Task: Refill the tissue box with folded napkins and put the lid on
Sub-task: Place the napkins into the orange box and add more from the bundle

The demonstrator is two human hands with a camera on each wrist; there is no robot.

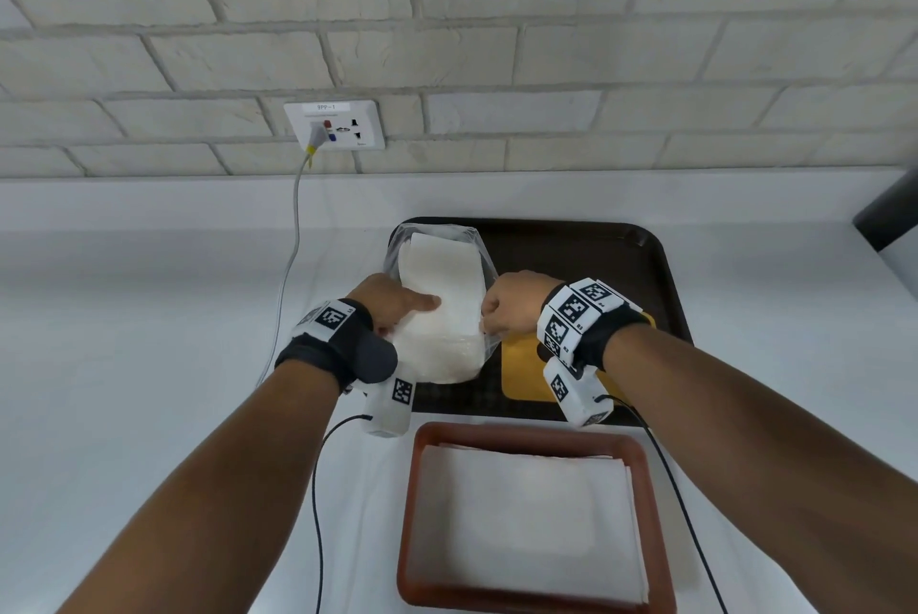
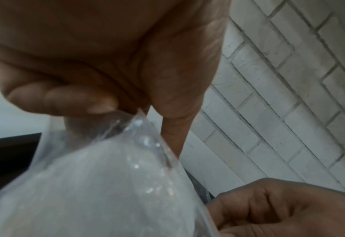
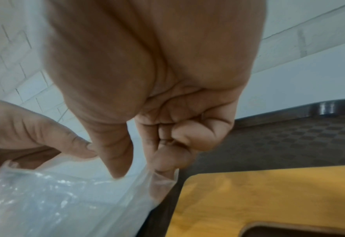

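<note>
On the white counter (image 1: pixel 149 315), behind the tissue box (image 1: pixel 412 514), your left hand (image 1: pixel 385 303) and right hand (image 1: pixel 506 303) each pinch the napkin bag (image 1: pixel 442 315); pull its mouth apart gently and evenly.

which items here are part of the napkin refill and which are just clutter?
Job:
napkin pack, gripped by left hand and right hand
tissue box, napkins inside
yellow lid

Bystanders:
dark tray
wall socket with cable
grey object, far right
</note>
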